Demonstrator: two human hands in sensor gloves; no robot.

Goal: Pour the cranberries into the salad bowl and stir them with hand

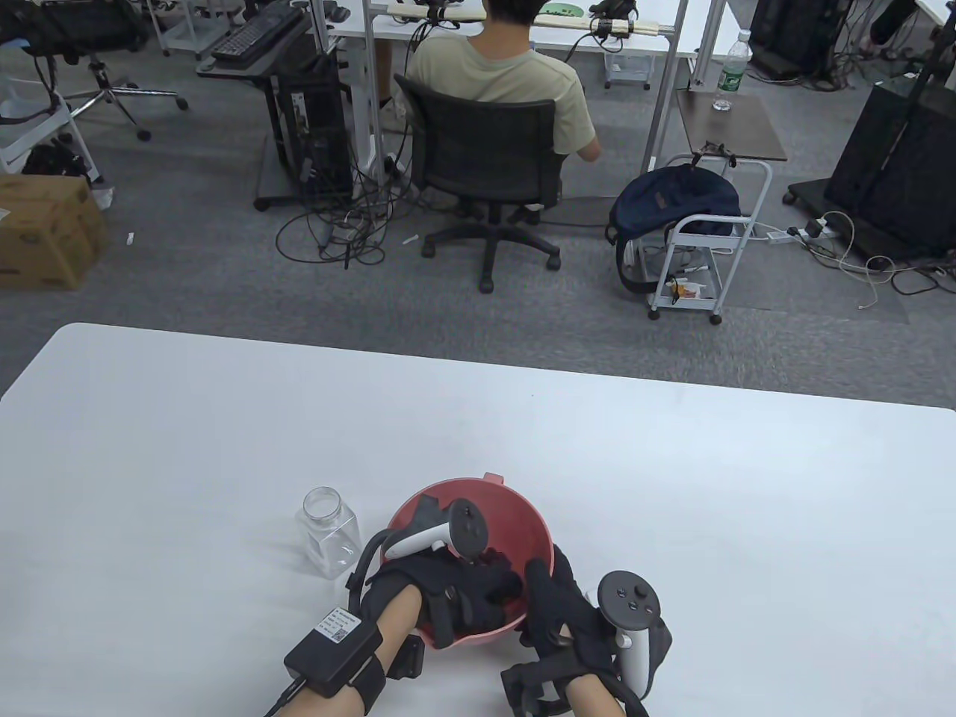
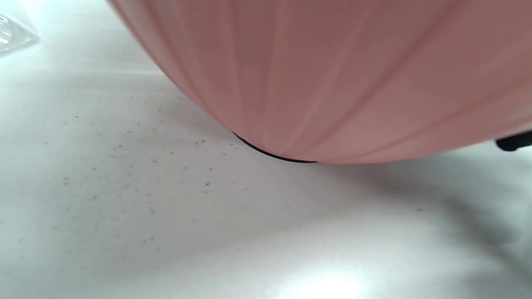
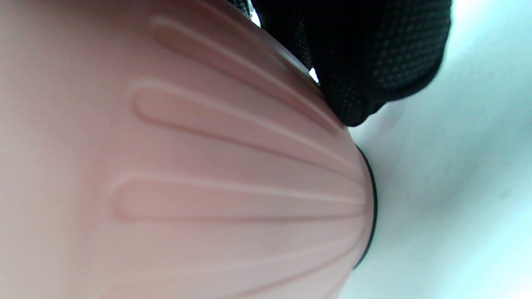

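Left hand [image 1: 455,590]: down inside the salad bowl [image 1: 523,515], fingers among dark cranberries [image 1: 499,559]; grip unclear.
Right hand [image 1: 567,605]: thumb hooked over the rim, clasping the wall.
Jar [image 1: 332,530]: upright just left.

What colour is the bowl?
The bowl is pinkish-red with raised ribs outside, clearest in the right wrist view.

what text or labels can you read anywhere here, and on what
None can be read.
White label on the black box strapped to the left forearm: print and a code square, too small to read.
Bottle label on the side table: green, too small to read.
Cardboard box at the far left: a faint mark, too blurred to read.
Bowl and jar: no writing visible.
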